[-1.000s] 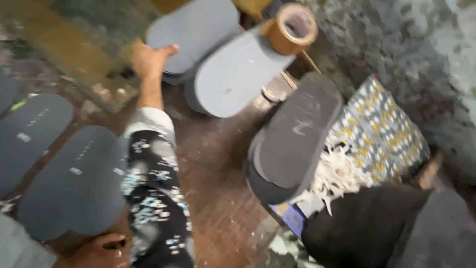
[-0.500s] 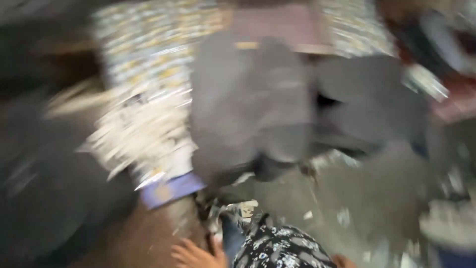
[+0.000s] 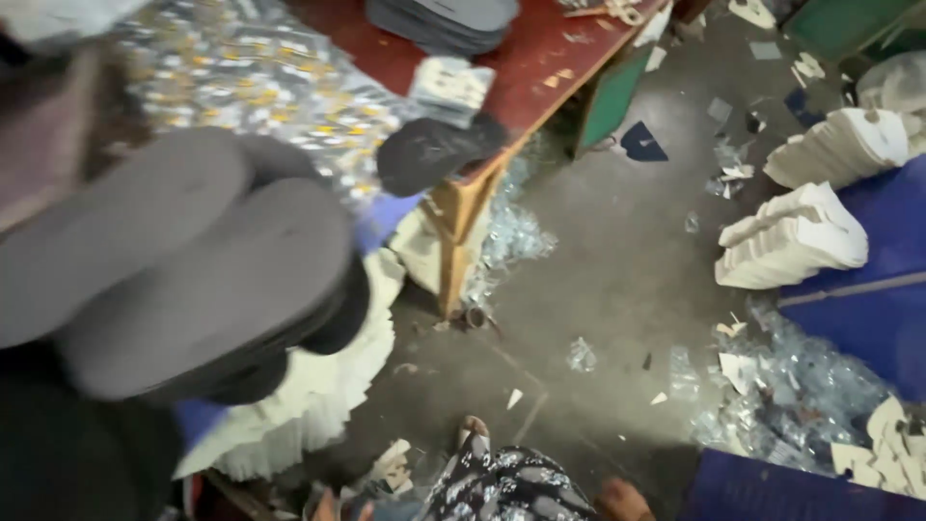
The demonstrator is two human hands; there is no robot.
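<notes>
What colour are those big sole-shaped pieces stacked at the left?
Dark grey, seen in the head view: the stacked soles lie over a white pile.

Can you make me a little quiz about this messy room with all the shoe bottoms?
1. True or false: the grey soles lie in a stack.
2. What colour is the table?
A red
B yellow
C white
3. What are the stacks on the right made of?

Key:
1. True.
2. A.
3. White sole-shaped cutouts.
</notes>
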